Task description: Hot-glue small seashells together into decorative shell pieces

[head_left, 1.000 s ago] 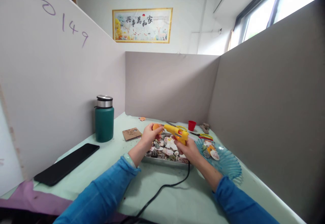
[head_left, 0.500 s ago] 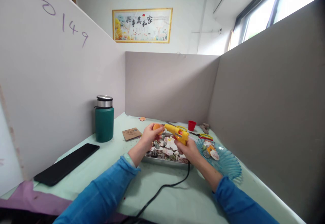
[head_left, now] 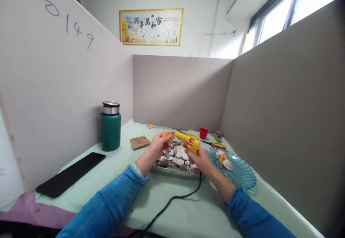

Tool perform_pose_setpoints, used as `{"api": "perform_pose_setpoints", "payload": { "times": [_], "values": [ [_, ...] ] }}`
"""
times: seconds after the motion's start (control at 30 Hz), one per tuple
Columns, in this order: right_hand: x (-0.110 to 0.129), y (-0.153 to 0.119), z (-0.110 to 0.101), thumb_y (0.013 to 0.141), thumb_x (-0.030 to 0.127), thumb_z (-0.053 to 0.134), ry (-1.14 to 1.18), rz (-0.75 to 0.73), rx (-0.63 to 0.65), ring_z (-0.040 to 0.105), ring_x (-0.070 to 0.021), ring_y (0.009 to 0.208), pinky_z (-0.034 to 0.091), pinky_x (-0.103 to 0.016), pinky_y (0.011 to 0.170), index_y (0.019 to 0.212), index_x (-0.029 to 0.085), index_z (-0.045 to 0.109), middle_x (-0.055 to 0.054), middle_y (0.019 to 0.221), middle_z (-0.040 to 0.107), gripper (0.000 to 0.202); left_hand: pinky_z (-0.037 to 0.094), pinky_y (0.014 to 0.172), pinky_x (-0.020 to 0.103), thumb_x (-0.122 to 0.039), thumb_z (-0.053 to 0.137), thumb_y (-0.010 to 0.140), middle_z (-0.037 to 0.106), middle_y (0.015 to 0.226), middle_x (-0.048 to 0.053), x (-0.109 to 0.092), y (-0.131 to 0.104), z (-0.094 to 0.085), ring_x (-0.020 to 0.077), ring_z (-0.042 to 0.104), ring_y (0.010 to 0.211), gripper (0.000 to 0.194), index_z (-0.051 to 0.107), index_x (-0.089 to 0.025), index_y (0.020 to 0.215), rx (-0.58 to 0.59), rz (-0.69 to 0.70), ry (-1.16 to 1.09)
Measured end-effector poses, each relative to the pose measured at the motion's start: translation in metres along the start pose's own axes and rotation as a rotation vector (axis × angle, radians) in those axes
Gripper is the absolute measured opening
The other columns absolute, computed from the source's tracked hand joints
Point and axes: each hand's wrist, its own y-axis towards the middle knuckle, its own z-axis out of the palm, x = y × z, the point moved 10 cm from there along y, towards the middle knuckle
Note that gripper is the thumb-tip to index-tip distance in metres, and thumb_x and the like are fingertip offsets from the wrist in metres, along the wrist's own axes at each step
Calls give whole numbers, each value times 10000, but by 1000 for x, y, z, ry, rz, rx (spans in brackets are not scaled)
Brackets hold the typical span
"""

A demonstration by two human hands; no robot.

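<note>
Between its fingers my left hand (head_left: 158, 145) pinches a small orange piece (head_left: 167, 136) whose exact shape is partly hidden. My right hand (head_left: 198, 157) is wrapped round the handle of a yellow glue gun (head_left: 188, 140), its nozzle pointing left at the orange piece, touching or very close to it. Both hands are above a metal tray (head_left: 179, 172) full of shells. A black cord (head_left: 172, 199) runs from the glue gun down over the table's front. On the right, a blue glass plate (head_left: 244, 173) holds several shells and an orange piece (head_left: 223, 158).
A green bottle (head_left: 110, 132) and a long black object (head_left: 71, 174) are at the left. Behind the tray lie a brown card (head_left: 139, 142), a red cup (head_left: 203, 133) and yellow-handled scissors (head_left: 217, 145). Grey panels (head_left: 180, 90) enclose the table (head_left: 185, 209).
The orange piece in my left hand has tilted slightly. Both hands and the glue gun stay in almost the same place.
</note>
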Motion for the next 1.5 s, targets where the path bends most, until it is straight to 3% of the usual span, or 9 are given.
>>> {"api": "perform_pose_setpoints", "payload": {
  "times": [0.27, 0.67, 1.1, 1.5],
  "values": [
    [1, 0, -1, 723, 363, 527, -43, -39, -5, 351, -77, 405, 306, -211, 427, 935, 113, 609, 71, 436, 399, 338, 313, 400, 183, -342, 714, 629, 552, 682, 4, 4, 4, -6, 41, 446, 435, 337, 592, -114, 845, -27, -14, -13],
    [2, 0, -2, 718, 375, 530, -23, -30, -22, 346, -80, 415, 294, -214, 428, 960, 115, 621, 66, 444, 398, 367, 313, 401, 176, -364, 677, 658, 550, 682, 16, 2, 3, 1, 43, 438, 442, 285, 583, -111, 750, 20, -9, -23],
    [-3, 1, -3, 730, 371, 529, -31, -44, -31, 356, -78, 419, 306, -206, 422, 955, 114, 626, 65, 455, 397, 355, 337, 400, 177, -276, 722, 611, 503, 602, -23, 5, 4, 0, 51, 460, 449, 279, 583, -116, 793, -1, -29, -40],
    [0, 1, -3, 735, 355, 519, -101, -57, -32, 372, -91, 418, 325, -214, 429, 904, 139, 628, 55, 450, 413, 295, 362, 407, 184, -300, 729, 603, 493, 574, -29, 4, 2, 1, 57, 466, 440, 295, 576, -119, 780, 12, -2, 14]
  ]
}}
